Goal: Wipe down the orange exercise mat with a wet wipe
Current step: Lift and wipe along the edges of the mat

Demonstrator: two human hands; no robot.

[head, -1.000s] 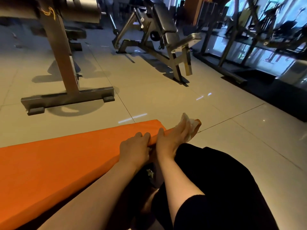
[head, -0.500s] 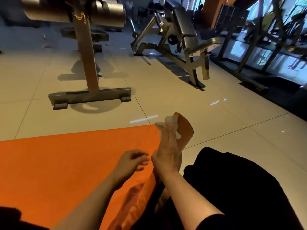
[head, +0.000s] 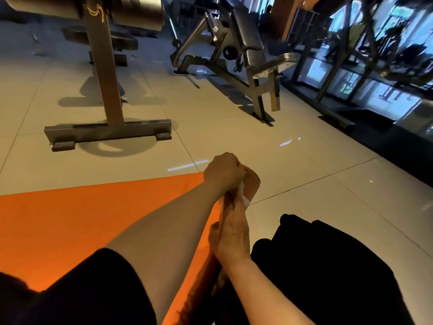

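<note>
The orange exercise mat [head: 93, 219] lies on the tiled floor at lower left, its right edge lifted off the floor. My left hand [head: 222, 172] is closed around the raised far corner of the mat. My right hand [head: 232, 233] sits lower along that lifted edge, pressing a white wet wipe [head: 243, 195] against the mat's underside. Only a small strip of the wipe shows between the hands.
A metal bench stand [head: 107, 132] rests on the floor just beyond the mat. A padded exercise machine [head: 246, 55] stands further back, with racks along the glass wall [head: 375, 78] at right. My dark-trousered leg [head: 328, 266] is at lower right.
My left hand moved up from the mat's surface and grasped the raised corner. My right hand with the wipe slid down the lifted edge toward me. The camera shifted closer and leftward.
</note>
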